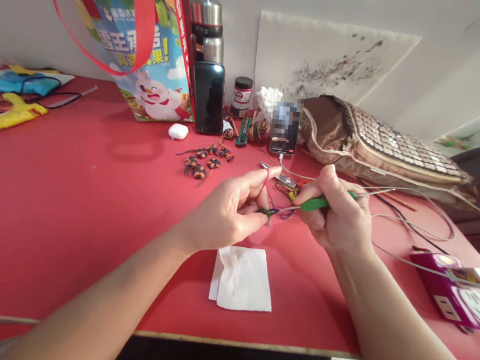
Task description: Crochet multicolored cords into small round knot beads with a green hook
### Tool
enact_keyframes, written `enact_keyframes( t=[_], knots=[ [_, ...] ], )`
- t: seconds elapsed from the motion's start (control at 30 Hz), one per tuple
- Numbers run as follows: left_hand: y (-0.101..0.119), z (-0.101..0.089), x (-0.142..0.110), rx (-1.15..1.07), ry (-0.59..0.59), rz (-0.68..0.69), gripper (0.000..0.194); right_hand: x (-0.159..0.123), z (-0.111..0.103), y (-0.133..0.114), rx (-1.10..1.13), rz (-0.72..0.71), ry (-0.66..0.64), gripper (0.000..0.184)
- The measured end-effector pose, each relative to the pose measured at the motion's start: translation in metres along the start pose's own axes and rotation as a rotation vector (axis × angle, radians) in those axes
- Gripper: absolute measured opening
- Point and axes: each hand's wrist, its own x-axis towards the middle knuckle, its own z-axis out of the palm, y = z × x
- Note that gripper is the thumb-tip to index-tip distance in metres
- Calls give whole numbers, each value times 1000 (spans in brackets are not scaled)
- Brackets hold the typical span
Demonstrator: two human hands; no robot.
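Observation:
My left hand [231,207] is closed in a pinch on a small dark knotted cord piece [267,211], with a red cord looped over its forefinger. My right hand [338,211] is closed round a green-handled tool [319,204] whose thin metal tip points left into the knot. Coloured cord strands [284,198] hang between the two hands above the red table [94,217]. A folded white tissue [243,278] lies just below the hands.
Several finished multicoloured knots [206,160] lie beyond the hands, with pliers [280,175]. A phone [285,129], a dark phone [208,97], a thermos [206,28], a printed bag [146,43], a white earbud case [178,131], a brown pouch [378,141], a yellow glue gun [17,110] and a purple power strip [459,291] with cables surround them.

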Motion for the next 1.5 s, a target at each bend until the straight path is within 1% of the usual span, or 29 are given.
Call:
enact_keyframes(
  t=[0.1,0.2,0.27,0.4,0.43,0.57,0.67,0.73,0.8,0.83,0.9,0.93,1.0,1.13,1.23,1.33,1.5],
  knots=[
    [-3,0,1,30,57,9,83,-3,2,-1,-72,-104,84,60],
    [-6,0,2,35,103,-9,86,-6,1,1,-125,-158,110,54],
    [-6,1,3,12,140,-35,85,-8,2,3,-172,-194,131,53],
    [-6,1,5,-70,198,-88,75,-12,3,7,-240,-280,187,50],
    [-5,1,6,-95,212,-101,76,-13,3,8,-243,-295,193,49],
    [-5,-1,8,-282,254,-129,89,-17,7,9,-253,-339,159,46],
    [-6,-2,9,-470,269,-153,92,-18,12,11,-285,-377,76,37],
    [-6,-1,9,-574,286,-175,93,-19,15,15,-318,-467,3,26],
    [-6,-1,9,-639,311,-180,94,-18,16,19,-427,-620,-72,17],
    [-6,0,10,-649,325,-171,95,-18,17,21,-497,-711,-104,17],
    [-5,1,10,-623,354,-128,93,-17,17,25,-636,-871,-138,24],
    [-5,2,10,-587,369,-99,91,-17,18,26,-691,-930,-138,27],
    [-5,4,10,-478,398,-33,86,-18,19,26,-779,-990,-123,32],
    [-4,7,8,-241,418,86,79,-23,24,24,-856,-1011,-78,36],
    [-3,9,6,-145,395,140,76,-26,26,22,-797,-966,-45,37],
    [-4,7,6,-97,384,145,75,-27,26,20,-698,-904,-48,33],
    [-5,0,8,-55,404,141,73,-29,24,10,-621,-795,-46,24]
  ],
)
